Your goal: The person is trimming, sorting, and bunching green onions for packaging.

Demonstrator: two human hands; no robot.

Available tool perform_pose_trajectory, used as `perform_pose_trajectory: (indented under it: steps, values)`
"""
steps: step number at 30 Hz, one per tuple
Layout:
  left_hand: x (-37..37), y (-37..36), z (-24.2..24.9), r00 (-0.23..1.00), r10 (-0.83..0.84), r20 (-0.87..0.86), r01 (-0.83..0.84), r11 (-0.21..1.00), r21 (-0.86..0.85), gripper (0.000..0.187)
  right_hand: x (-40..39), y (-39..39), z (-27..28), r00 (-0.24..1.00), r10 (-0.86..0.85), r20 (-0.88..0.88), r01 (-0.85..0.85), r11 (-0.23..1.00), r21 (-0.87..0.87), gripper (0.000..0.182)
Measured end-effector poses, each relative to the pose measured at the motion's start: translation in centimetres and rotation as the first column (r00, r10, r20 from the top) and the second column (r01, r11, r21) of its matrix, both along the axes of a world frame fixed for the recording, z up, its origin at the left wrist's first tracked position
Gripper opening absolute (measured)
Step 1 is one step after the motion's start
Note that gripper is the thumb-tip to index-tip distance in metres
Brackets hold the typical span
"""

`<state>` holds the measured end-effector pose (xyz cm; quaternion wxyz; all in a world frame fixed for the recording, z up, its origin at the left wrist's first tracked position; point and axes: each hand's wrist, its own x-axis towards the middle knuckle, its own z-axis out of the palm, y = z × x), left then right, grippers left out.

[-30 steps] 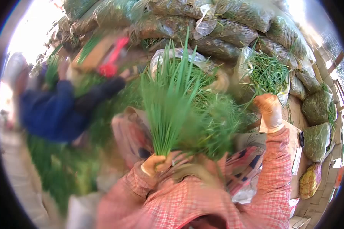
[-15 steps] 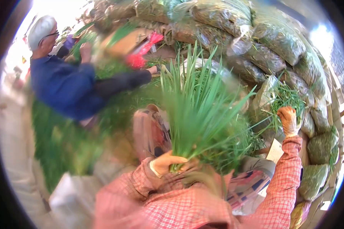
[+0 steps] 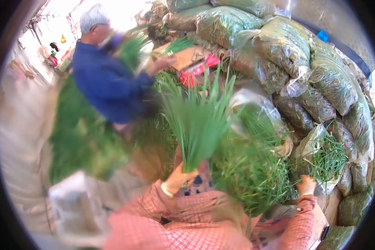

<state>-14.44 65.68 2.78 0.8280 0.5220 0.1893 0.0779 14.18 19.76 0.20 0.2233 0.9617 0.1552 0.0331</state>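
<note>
My left hand (image 3: 181, 178), in an orange glove, is closed round the lower ends of a bunch of long flat green leaves (image 3: 196, 129). The blades fan upward and are blurred. On the right, my gloved right hand (image 3: 307, 185) is low beside an opened plastic bag (image 3: 307, 143) with loose green trimmings (image 3: 328, 156) spilling at its mouth. Its fingers are too small and blurred to tell whether they hold anything. Between my hands and ahead lies a large heap of loose greens (image 3: 250, 166).
A person in a dark blue top (image 3: 108, 83) works at the left, holding greens. Stuffed plastic bags (image 3: 283, 46) are piled at the back and right. A red plastic wrapping (image 3: 196, 75) lies near a brown board (image 3: 185, 58). A white container (image 3: 75, 204) stands at lower left.
My right hand has moved down and away from the trimmings at the bag's mouth. My left hand keeps its bunch. The view has shifted, and the other person's arm is now raised forward.
</note>
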Motion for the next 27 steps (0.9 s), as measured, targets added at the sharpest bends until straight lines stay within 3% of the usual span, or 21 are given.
perform_pose_trajectory:
  steps: [1,2,4,5,8,10,11,12,14,17,19,20,21,22,23,24,25,26,27]
  values:
    - [0.4,-0.3,0.2,0.999,0.041,0.005,-0.041,0.996,0.074,0.046,-2.6,4.1,2.2,0.999,0.044,-0.019,-0.043,0.997,0.065,0.048]
    - [0.6,-0.2,-0.1,0.999,0.023,-0.04,-0.019,0.995,0.095,0.053,-3.6,6.7,2.9,0.981,0.188,-0.037,-0.17,0.943,0.286,0.05]
    - [1.6,-0.8,-0.3,1.0,-0.006,-0.008,0.008,0.971,0.241,0.054,-6.6,11.1,5.7,0.907,0.42,-0.038,-0.306,0.718,0.625,0.049]
    - [2.3,-1.3,-0.2,0.999,-0.034,0.005,0.032,0.957,0.288,0.054,-8.8,14.2,8.9,0.838,0.543,-0.061,-0.363,0.637,0.68,0.047]
    - [4.5,-2.9,1.5,0.981,-0.192,0.022,0.168,0.903,0.395,0.052,-15.2,21.7,15.6,0.577,0.813,-0.081,-0.505,0.433,0.747,0.04]
    - [6.5,-4.2,3.1,0.934,-0.355,0.03,0.307,0.846,0.437,0.051,-16.4,23.4,13.1,0.466,0.814,0.347,-0.728,0.131,0.673,0.036]
    - [7.7,-4.9,4.0,0.893,-0.45,0.028,0.392,0.806,0.443,0.05,-17.0,23.2,11.1,0.415,0.735,0.536,-0.848,0.099,0.521,0.034]
    - [8.8,-6.1,4.7,0.831,-0.557,0.022,0.491,0.749,0.444,0.05,-17.0,22.8,9.3,0.363,0.676,0.641,-0.921,0.155,0.358,0.032]
    - [10.2,-9.1,6.4,0.608,-0.794,-0.002,0.72,0.551,0.421,0.049,-17.3,19.1,8.5,0.537,0.607,0.586,-0.843,0.421,0.336,0.033]
    - [11.1,-13.4,8.1,0.131,-0.991,-0.033,0.924,0.11,0.365,0.048,-20.1,11.5,11.8,0.694,0.568,0.442,-0.72,0.548,0.426,0.033]
    - [11.2,-17.1,9.1,-0.213,-0.971,-0.111,0.922,-0.237,0.305,0.047,-22.8,7.9,13.9,0.75,0.565,0.343,-0.658,0.583,0.476,0.033]
    - [11.1,-19.2,9.7,-0.35,-0.912,-0.215,0.887,-0.396,0.236,0.047,-24.8,6.3,14.2,0.813,0.521,0.26,-0.578,0.662,0.478,0.033]
    - [10.9,-22.4,10.8,-0.473,-0.811,-0.346,0.838,-0.535,0.109,0.048,-27.0,4.9,14.5,0.867,0.467,0.175,-0.49,0.733,0.472,0.032]
    - [10.7,-25.5,11.9,-0.589,-0.668,-0.456,0.757,-0.653,-0.021,0.048,-28.9,2.3,14.7,0.91,0.355,0.214,-0.413,0.73,0.545,0.034]
    - [10.4,-27.0,11.2,-0.628,-0.667,-0.401,0.679,-0.721,0.135,0.049,-30.6,1.4,15.2,0.942,0.236,0.237,-0.333,0.714,0.615,0.035]
    - [10.1,-28.5,10.6,-0.658,-0.667,-0.35,0.596,-0.745,0.299,0.05,-32.4,0.6,15.7,0.991,0.099,-0.085,-0.023,0.774,0.633,0.037]
    - [10.2,-30.5,9.2,-0.677,-0.724,-0.133,0.665,-0.679,0.311,0.052,-34.3,-0.5,15.7,0.916,-0.046,-0.398,0.28,0.782,0.556,0.039]
    - [10.8,-32.6,8.1,-0.624,-0.777,-0.083,0.698,-0.602,0.388,0.06,-36.2,-2.3,14.0,0.905,-0.206,-0.372,0.407,0.679,0.612,0.042]
    - [10.9,-35.2,9.3,-0.49,-0.862,-0.13,0.836,-0.507,0.21,0.053,-38.5,-4.1,12.2,0.86,-0.361,-0.362,0.509,0.548,0.664,0.045]
